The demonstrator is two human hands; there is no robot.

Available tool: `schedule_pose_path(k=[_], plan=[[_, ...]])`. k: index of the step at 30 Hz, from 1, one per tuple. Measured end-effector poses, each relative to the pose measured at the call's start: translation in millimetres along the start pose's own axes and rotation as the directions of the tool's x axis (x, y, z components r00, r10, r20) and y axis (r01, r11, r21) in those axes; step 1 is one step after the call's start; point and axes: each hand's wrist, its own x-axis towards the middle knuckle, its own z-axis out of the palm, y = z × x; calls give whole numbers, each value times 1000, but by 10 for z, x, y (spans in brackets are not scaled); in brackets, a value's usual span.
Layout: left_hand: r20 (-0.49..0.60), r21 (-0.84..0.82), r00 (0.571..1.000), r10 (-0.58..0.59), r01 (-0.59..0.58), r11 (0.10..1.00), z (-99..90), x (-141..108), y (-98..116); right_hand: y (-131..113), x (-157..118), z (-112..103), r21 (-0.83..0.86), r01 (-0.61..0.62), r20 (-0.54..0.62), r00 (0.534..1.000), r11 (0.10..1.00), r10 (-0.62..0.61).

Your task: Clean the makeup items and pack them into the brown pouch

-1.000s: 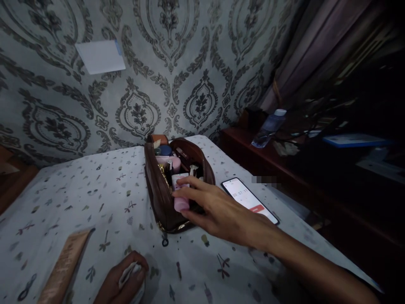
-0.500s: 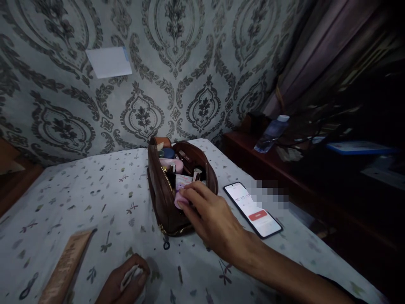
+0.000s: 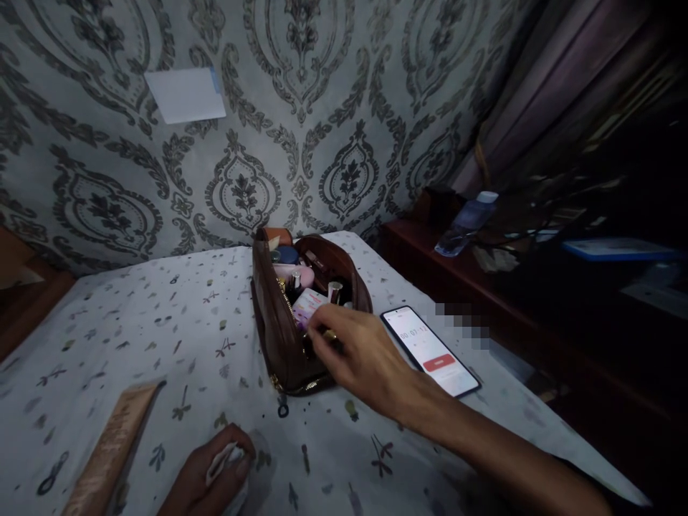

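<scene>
A brown cosmetic bag (image 3: pixel 274 337) lies unzipped on the bed, filled with make-up items. My right hand (image 3: pixel 355 347) reaches over its near side, fingers curled down into the opening. What they hold, if anything, is hidden by the hand. Beside the fingertips a white and purple tube (image 3: pixel 310 304) leans among the contents. Behind it are a pink rounded item (image 3: pixel 302 275), a silver-capped item (image 3: pixel 335 290) and a round blue lid (image 3: pixel 287 255). At the lower edge my left hand (image 3: pixel 207 469) is closed around a crumpled white tissue (image 3: pixel 221 462).
A tan squeeze tube (image 3: pixel 112 448) lies left on the patterned bedsheet (image 3: pixel 177 322). To the right of the bag a phone (image 3: pixel 430 351) shows a running timer. A water bottle (image 3: pixel 466 223) and a blue-edged item (image 3: pixel 618 249) are on the dark furniture at right.
The purple-and-white tube has settled lower and tilted in the bag, away from my right fingertips' earlier pinch on its pink end. My right hand has shifted slightly right. The left hand stays put.
</scene>
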Motion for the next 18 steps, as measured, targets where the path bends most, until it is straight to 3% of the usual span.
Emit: schedule_pose_path(k=[2,8,12,15,18], plan=[[-2,10,1000,-22,22,1000,-5,1,-12,5,29,-47,-22,-48,-13,999,999,48],[-14,43,1000,-4,5,999,-14,3,-8,22,96,-42,-142,-46,146,987,989,67],[-51,28,999,4,-2,1000,12,7,-18,60,73,-72,-10,-48,-50,998,999,47],[-99,43,995,14,-10,999,-4,-6,40,80,14,-157,115,-39,-234,970,993,65],[-175,139,983,50,-25,990,-109,-63,183,98,-88,-233,174,-25,-305,949,984,78]])
